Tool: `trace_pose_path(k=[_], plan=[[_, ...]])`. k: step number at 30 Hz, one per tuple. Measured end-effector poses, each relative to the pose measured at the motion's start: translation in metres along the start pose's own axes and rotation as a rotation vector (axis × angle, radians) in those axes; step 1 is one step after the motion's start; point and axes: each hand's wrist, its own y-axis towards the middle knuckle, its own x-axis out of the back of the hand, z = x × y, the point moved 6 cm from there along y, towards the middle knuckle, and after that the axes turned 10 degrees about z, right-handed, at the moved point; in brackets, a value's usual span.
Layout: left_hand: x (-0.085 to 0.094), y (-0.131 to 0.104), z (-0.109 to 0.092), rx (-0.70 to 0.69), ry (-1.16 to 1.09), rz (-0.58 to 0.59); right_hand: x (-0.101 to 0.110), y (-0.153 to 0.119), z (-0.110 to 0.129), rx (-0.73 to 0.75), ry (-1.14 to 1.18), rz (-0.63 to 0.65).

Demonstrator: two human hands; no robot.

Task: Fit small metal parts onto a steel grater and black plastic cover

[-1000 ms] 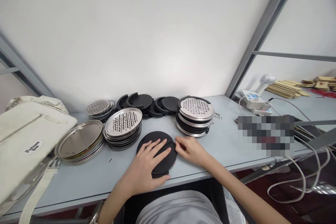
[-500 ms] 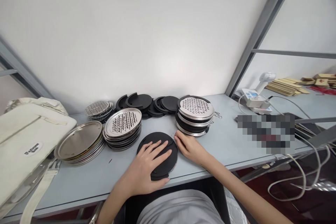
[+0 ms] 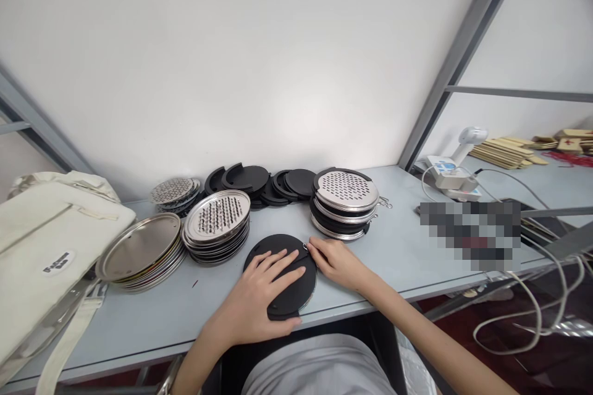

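Observation:
A round black disc [image 3: 303, 284] lies on the table in front of me, with a thin metal rim showing at its right edge. My left hand [image 3: 259, 296] rests on it, fingers spread flat and the thumb along the near edge. At the disc's upper right edge, my right hand [image 3: 334, 262] pinches a small metal wire loop [image 3: 304, 247]; the fingertips partly hide it. Just behind that hand stands a stack of round metal graters in black holders [image 3: 347, 191], with wire loops sticking out at its right side.
Left of the disc are a stack of round graters [image 3: 217, 216], a stack of smooth metal plates [image 3: 139, 247] and small perforated discs [image 3: 171, 190]. Black holders [image 3: 252, 178] lie along the wall. A cream bag [image 3: 60, 247] covers the left end; cables [image 3: 532, 327] hang at right.
The black disc has shifted slightly right and towards me under my left hand. The wire loop at my right fingertips now sits over the disc's edge.

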Motion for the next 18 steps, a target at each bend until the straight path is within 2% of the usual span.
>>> trace_pose_path(k=[7, 18], plan=[[-0.0014, 0.0009, 0.0005, 0.021, 0.009, 0.018, -0.0009, 0.0004, -0.0016, 0.003, 0.035, 0.044], [-0.0002, 0.0007, -0.0003, 0.013, 0.002, -0.011, 0.0009, 0.0002, -0.002, 0.001, 0.049, 0.037]])
